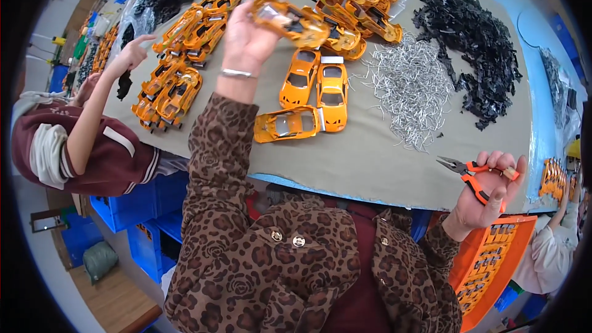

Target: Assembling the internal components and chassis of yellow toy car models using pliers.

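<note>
My left hand is raised over the far middle of the table, its fingers closed on the edge of an orange toy car body, slightly blurred, hollow side showing. Just below it lie three more car bodies: two upright ones side by side and an overturned one. At the front right, my right hand grips needle-nose pliers with orange and black handles. The jaws point left and hold nothing.
A heap of silver wire-like pins lies right of centre, beside a pile of black plastic parts. Stacked orange car bodies stand behind, more at left. A co-worker's hand reaches in there. An orange crate stands at lower right.
</note>
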A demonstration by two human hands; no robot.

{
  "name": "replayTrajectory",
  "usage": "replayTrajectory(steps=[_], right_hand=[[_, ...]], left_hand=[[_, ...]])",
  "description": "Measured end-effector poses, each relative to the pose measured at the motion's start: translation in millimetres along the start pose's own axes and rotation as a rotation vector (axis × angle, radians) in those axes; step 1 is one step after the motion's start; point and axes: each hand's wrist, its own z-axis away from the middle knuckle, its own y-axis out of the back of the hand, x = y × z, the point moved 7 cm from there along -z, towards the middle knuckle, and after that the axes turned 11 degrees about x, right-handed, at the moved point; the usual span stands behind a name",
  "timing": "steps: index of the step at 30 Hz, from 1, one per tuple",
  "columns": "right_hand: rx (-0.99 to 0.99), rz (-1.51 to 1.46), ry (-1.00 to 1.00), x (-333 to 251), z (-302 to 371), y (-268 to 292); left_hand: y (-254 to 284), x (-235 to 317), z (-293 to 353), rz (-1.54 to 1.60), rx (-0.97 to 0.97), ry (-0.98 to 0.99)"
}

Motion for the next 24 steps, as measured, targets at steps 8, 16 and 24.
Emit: replayTrajectory(steps=[8, 16, 24], right_hand=[[0.054, 0.07, 0.018, -10, -16, 25], [0.114, -0.149, -0.048, 11, -86, 48], [0.159, -0.072, -0.015, 72, -141, 36]], left_hand=[[-47, -22, 15, -1.352, -0.006, -1.226], [32, -38, 61, -1.701, -0.03, -0.274], [25, -46, 57, -2.209, -0.068, -0.566]])
